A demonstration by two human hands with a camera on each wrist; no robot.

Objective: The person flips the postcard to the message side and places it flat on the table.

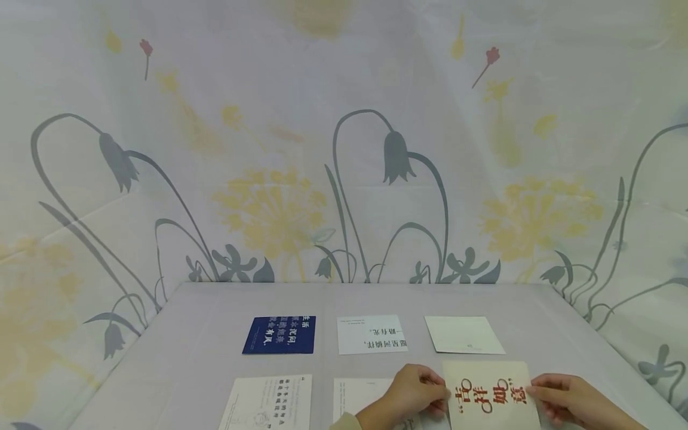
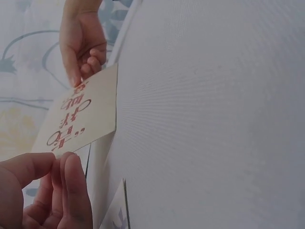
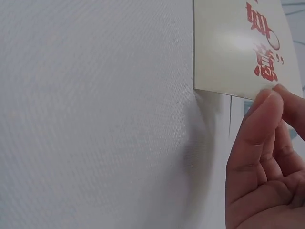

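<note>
A cream card (image 1: 491, 412) with red-brown Chinese characters is held between my two hands at the front right of the table. My left hand (image 1: 416, 391) pinches its left edge between thumb and fingers. On the opposite edge, my right hand (image 1: 577, 397) pinches it the same way. In the left wrist view the card (image 2: 102, 109) tilts, one edge close to the white cloth. The right wrist view shows the thumb and forefinger of my right hand (image 3: 262, 157) at the card's corner side. Below my left hand lies a white printed card (image 1: 355, 394), partly covered by that hand.
Along the back lie a dark blue card (image 1: 279, 335), a white card with black characters (image 1: 371, 334) and a pale cream card (image 1: 464, 335). Another printed card (image 1: 269, 403) lies front left. A flower-patterned curtain (image 1: 301, 149) hangs behind the pale table (image 1: 161, 358).
</note>
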